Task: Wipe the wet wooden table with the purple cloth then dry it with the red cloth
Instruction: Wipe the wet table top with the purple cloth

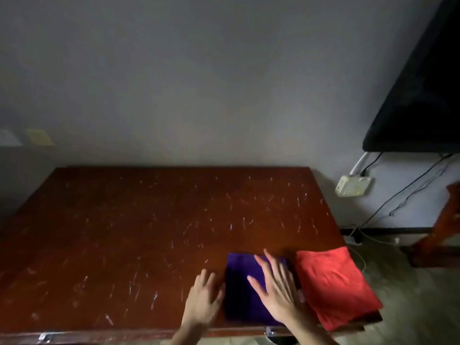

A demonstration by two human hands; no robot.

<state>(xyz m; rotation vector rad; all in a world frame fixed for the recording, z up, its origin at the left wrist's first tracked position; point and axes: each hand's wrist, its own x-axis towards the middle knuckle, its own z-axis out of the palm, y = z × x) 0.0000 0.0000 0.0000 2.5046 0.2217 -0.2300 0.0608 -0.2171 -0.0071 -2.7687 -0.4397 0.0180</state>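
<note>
Hidden: my view cut both forearms off at the bottom edge; the whole picture was dim and blurred.
Writing: I could read none anywhere.
Left hand (204,297): lay open, fingers spread, on the wooden table (124,232), just left of the purple cloth (242,290).
Right hand (276,287): was open, fingers spread over the purple cloth; whether it pressed down I could not tell.
Red cloth (333,285): lay folded beside the purple one, overhanging the table's right edge.
Room: I saw wet streaks across the bare left and far tabletop.
</note>
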